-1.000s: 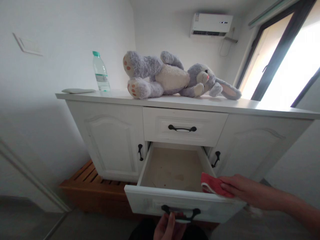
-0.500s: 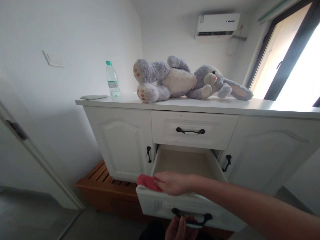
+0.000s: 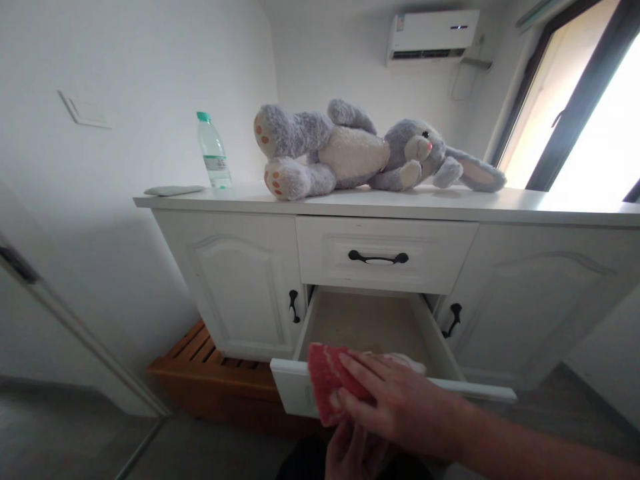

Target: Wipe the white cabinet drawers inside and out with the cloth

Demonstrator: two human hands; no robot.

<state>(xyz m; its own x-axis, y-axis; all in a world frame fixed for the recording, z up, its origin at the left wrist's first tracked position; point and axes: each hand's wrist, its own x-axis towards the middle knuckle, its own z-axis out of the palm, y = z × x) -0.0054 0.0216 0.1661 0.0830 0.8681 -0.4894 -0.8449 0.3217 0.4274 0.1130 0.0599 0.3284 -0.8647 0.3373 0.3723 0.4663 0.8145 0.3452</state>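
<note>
My right hand [image 3: 395, 400] presses a red cloth [image 3: 325, 387] flat against the front panel of the pulled-out lower drawer [image 3: 293, 387] of a white cabinet [image 3: 240, 287]. The cloth hangs over the drawer's front edge near its left end. My left hand [image 3: 353, 453] is low at the bottom edge, below the drawer front and mostly hidden by my right hand; whether it still grips the drawer's black handle is hidden. The drawer's inside [image 3: 370, 323] looks bare.
A grey plush rabbit [image 3: 360, 150] lies on the cabinet top, with a water bottle [image 3: 213, 150] and a flat pale object [image 3: 173, 191] to its left. The upper drawer [image 3: 380, 257] is shut. A wooden slatted platform [image 3: 210, 360] sits under the cabinet. An air conditioner [image 3: 433, 37] hangs on the wall.
My right hand carried the red cloth from the drawer's right corner along the top edge to the left, then down onto the front panel. The view shifted slightly.
</note>
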